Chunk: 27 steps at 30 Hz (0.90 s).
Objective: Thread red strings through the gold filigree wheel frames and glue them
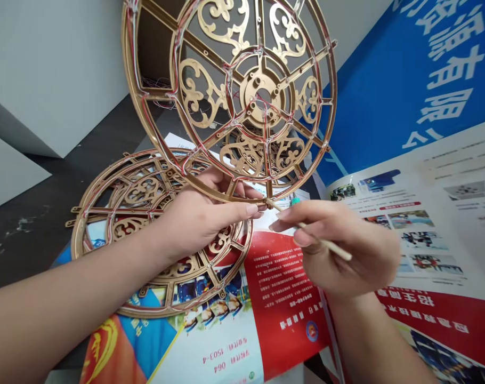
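Observation:
My left hand [206, 216] grips the lower rim of an upright gold openwork wheel [274, 101], with the fingers curled round the rim. Thin red and white wires run along the wheel's spokes and rim. My right hand [338, 248] pinches a thin wooden stick [324, 242], whose tip touches the rim close to my left fingertips. Just beyond the tip is a small green object [295, 201], mostly hidden. Under my left forearm, a second gold openwork wheel [80, 234] lies flat, with similar wires.
Printed red, white and blue brochures [282, 282] lie under the flat wheel and my right hand. A blue banner [438, 69] with white characters stands at the upper right. A dark surface [34, 234] and pale grey panels [54, 69] fill the left side.

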Available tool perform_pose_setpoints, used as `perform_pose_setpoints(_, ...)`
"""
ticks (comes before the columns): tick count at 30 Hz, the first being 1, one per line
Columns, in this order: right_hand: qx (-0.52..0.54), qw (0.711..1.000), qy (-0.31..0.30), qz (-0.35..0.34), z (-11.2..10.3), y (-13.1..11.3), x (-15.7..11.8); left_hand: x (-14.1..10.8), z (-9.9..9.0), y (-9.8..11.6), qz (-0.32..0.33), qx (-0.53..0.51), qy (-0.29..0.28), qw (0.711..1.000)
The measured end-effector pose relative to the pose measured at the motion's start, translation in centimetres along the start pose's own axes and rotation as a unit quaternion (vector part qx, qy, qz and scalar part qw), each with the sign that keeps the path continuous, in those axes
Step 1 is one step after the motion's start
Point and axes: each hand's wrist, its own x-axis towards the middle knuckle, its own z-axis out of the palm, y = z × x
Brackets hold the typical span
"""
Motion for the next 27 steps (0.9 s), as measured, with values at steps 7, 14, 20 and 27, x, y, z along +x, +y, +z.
perform_pose_setpoints(7, -0.175, 0.982, -0.057, -0.051, 0.8, -2.6, 0.8, -0.2, 0.2, 0.6, 0.009, 0.057, 0.002, 0.998)
perform_pose_setpoints(14, -0.139, 0.988, -0.059, -0.028, 1.2, -3.3, 1.3, -0.5, 0.7, 1.5, 0.015, 0.039, 0.004, 0.999)
perform_pose_setpoints(20, -0.053, 0.994, -0.061, 0.076, 1.3, -3.7, 1.1, -0.6, 0.7, 1.0, 0.031, 0.039, 0.022, 0.998)
perform_pose_setpoints(27, -0.084, 0.995, 0.001, 0.062, 1.7, -3.4, 0.6, -0.9, 0.2, 0.3, -0.008, -0.006, -0.011, 1.0)
